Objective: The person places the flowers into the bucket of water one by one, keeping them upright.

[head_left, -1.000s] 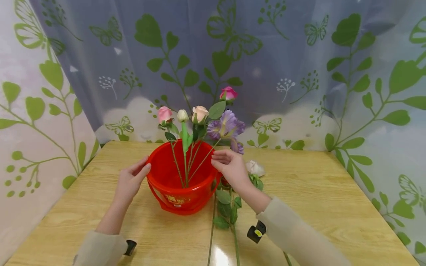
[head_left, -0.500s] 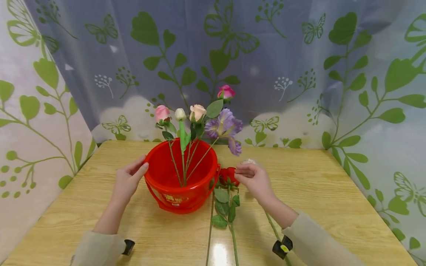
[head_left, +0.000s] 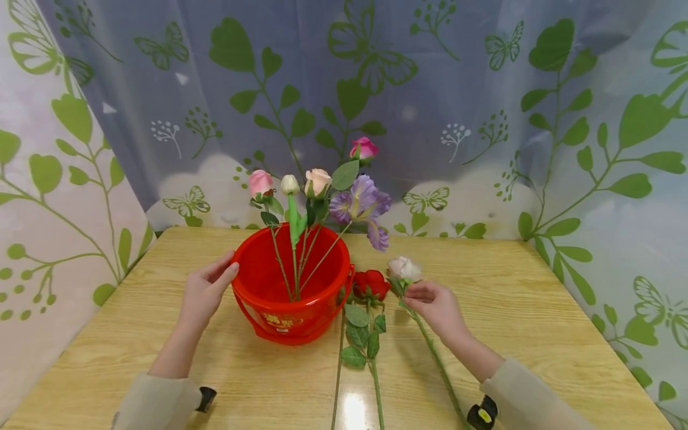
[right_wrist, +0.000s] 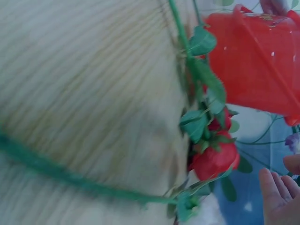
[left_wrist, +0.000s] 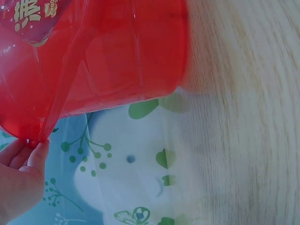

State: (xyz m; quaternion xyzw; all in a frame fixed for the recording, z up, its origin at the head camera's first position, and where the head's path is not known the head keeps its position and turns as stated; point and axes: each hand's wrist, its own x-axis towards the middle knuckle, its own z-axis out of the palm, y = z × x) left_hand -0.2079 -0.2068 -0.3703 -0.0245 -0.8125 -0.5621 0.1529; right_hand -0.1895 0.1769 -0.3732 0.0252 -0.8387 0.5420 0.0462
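My left hand (head_left: 200, 298) pinches the left rim of a red plastic bucket (head_left: 317, 316) between thumb and fingers. Standing in the bucket are artificial flowers: a pink rose (head_left: 260, 183), a white tulip bud (head_left: 289, 184), a peach rose (head_left: 318, 181), a bright pink rose (head_left: 365, 149) and a purple iris (head_left: 361, 203). To the right, my right hand (head_left: 439, 309) is at the upper stem of a white rose (head_left: 404, 269) lying on the table. Its fingers (right_wrist: 272, 187) look straight in the right wrist view, with the thumb apart.
A red rose (head_left: 371, 284) with leafy stem lies between bucket and white rose. Another thin stem (head_left: 339, 370) lies along its left. The wooden table (head_left: 510, 316) ends at a patterned curtain (head_left: 419, 119) behind.
My right hand has let go of the bucket's right rim and moved right and down to the white rose's stem. The left hand stays on the bucket.
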